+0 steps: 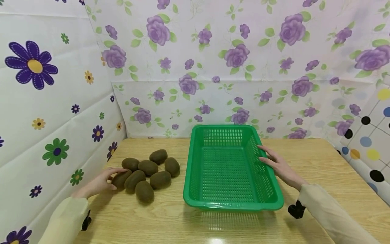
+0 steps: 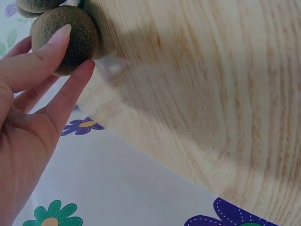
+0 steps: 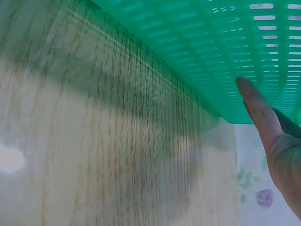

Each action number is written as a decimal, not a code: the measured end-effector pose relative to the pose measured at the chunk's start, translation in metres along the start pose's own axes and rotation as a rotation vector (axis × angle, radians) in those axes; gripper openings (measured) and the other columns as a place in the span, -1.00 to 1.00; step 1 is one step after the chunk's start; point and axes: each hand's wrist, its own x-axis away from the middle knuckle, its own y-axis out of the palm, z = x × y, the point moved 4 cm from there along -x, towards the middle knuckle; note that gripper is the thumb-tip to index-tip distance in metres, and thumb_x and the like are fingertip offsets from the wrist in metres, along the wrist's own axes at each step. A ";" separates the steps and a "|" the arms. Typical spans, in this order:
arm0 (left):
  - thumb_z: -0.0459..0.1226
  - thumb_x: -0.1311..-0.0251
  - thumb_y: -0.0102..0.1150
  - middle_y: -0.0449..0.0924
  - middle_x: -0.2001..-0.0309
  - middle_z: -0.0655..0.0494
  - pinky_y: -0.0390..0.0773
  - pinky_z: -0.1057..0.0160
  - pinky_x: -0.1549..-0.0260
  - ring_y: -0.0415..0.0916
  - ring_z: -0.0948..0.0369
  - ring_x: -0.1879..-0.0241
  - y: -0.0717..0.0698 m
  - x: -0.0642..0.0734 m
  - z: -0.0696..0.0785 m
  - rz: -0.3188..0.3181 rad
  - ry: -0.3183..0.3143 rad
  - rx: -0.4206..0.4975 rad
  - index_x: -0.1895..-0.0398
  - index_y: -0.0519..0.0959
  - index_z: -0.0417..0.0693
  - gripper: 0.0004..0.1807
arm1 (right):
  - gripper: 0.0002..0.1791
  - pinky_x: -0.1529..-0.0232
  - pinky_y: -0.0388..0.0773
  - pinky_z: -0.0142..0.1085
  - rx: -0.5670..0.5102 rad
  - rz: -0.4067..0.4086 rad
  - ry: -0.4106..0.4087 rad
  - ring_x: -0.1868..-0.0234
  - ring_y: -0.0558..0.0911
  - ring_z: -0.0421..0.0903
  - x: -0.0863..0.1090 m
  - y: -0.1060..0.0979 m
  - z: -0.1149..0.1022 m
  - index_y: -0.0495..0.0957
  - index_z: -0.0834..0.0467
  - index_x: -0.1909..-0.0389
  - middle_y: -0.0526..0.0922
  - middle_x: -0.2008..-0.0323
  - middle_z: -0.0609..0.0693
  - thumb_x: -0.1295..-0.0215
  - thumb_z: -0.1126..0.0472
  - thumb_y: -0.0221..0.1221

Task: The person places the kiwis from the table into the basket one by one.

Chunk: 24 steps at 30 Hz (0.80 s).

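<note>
Several brown, fuzzy kiwis lie grouped on the left half of the table, seen in the head view. My left hand (image 1: 100,183) pinches the leftmost kiwi (image 1: 121,180) between thumb and fingers; in the left wrist view that kiwi (image 2: 77,40) sits at the fingertips. Beside it lies another kiwi (image 1: 135,181). A green plastic basket (image 1: 233,205) with slotted walls stands right of the kiwis, with nothing inside it. My right hand (image 1: 281,167) grips its right rim, fingers over the edge. In the right wrist view, a digit of the right hand (image 3: 282,155) lies against the basket's outer wall (image 3: 188,42).
The wooden table (image 1: 170,223) ends at a back wall (image 1: 213,98) covered in purple-rose cloth. A flower-print sheet (image 1: 79,142) borders the left side, and a dotted one (image 1: 370,142) the right.
</note>
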 end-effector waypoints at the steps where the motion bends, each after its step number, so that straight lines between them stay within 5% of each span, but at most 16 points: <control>1: -0.68 0.36 0.27 0.35 0.00 -0.37 0.49 0.01 0.28 0.28 -0.22 0.07 0.000 0.000 -0.001 -0.003 0.004 0.005 -0.06 0.35 -0.45 -0.29 | -0.36 0.12 0.41 0.08 -0.018 -0.003 0.001 -0.24 0.08 0.27 0.000 0.000 0.000 -0.07 -0.07 -0.41 -0.19 -0.36 0.14 -0.38 0.05 -0.06; 6: -0.64 0.29 0.28 0.30 0.00 -0.43 0.50 0.00 0.32 0.30 -0.26 0.11 0.000 -0.001 -0.004 -0.030 -0.016 0.046 -0.09 0.30 -0.44 -0.29 | -0.37 0.19 0.48 0.00 -0.075 -0.017 0.007 -0.16 0.22 0.27 0.000 0.001 0.000 -0.08 -0.07 -0.41 -0.14 -0.35 0.19 -0.39 0.08 -0.07; 15: -0.52 0.21 0.33 0.17 -0.06 -0.52 0.49 -0.01 0.28 0.37 -0.23 0.17 -0.001 0.000 -0.004 -0.090 -0.115 0.083 -0.12 0.24 -0.48 -0.27 | -0.37 0.14 0.44 0.03 -0.049 -0.027 0.007 -0.20 0.16 0.28 0.001 0.001 0.000 -0.10 -0.08 -0.41 -0.24 -0.37 0.13 -0.40 0.07 -0.08; 24: -0.45 0.25 0.41 0.28 -0.05 -0.40 0.40 -0.06 0.16 0.26 -0.25 0.01 0.000 -0.002 -0.005 -0.052 -0.165 0.101 -0.06 0.30 -0.47 -0.28 | -0.37 0.16 0.45 0.03 -0.055 -0.023 0.010 -0.15 0.25 0.27 0.001 0.001 -0.002 -0.10 -0.07 -0.41 -0.18 -0.36 0.16 -0.40 0.08 -0.08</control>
